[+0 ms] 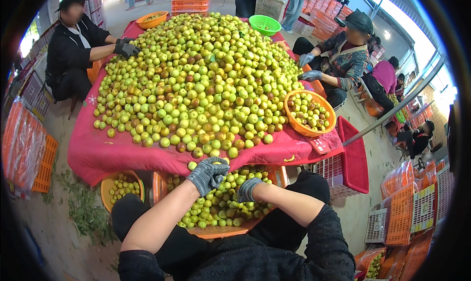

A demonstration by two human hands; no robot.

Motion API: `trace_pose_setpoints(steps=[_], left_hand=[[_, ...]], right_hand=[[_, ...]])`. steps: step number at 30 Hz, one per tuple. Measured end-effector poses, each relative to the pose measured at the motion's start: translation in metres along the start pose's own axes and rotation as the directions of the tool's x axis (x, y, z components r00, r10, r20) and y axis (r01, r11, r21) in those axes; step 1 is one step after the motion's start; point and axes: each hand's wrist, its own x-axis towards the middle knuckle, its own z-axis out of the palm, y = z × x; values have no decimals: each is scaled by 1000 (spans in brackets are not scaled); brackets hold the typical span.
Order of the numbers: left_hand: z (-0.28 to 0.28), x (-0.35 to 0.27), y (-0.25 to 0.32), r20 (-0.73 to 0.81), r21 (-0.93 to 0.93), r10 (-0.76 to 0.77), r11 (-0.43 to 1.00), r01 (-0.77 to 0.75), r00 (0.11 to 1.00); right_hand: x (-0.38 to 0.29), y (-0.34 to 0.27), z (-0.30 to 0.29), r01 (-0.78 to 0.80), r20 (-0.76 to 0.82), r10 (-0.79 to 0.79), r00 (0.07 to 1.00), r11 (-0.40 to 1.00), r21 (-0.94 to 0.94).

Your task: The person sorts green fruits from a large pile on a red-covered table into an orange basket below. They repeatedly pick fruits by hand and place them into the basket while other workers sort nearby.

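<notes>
A big heap of green and brownish jujube-like fruits (198, 86) lies on a table under a red padded cloth (121, 152). My left hand (209, 176), in a grey striped glove, is at the cloth's near edge with its fingers curled; whether a fruit is inside cannot be seen. One fruit (192, 165) lies right beside it. Lower and to the right, my right hand (250, 189), gloved alike, reaches over an orange crate (220, 231) of the same fruits between my knees. Its fingertips are turned away, so its grip is hidden.
An orange basket of browner fruits (310, 112) sits on the table's right corner. A yellow basin of fruits (122, 189) stands below at left. A green basin (264, 25) is at the far edge. Co-workers sit on both sides. A red-lined crate (352, 156) stands at right.
</notes>
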Motion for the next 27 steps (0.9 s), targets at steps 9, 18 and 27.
trace_pose_setpoints(steps=[9, 18, 27], left_hand=[[9, -3, -12, -46, 221, 30, 975, -19, 999], [16, 3, -4, -43, 220, -76, 972, 84, 996], [20, 2, 4, -10, 167, -115, 979, 115, 993]], right_hand=[[-16, -9, -37, -21, -142, 34, 989, 996, 92], [51, 71, -128, 12, -911, 174, 374, 981, 192], [82, 32, -139, -278, -558, 280, 782, 956, 90]])
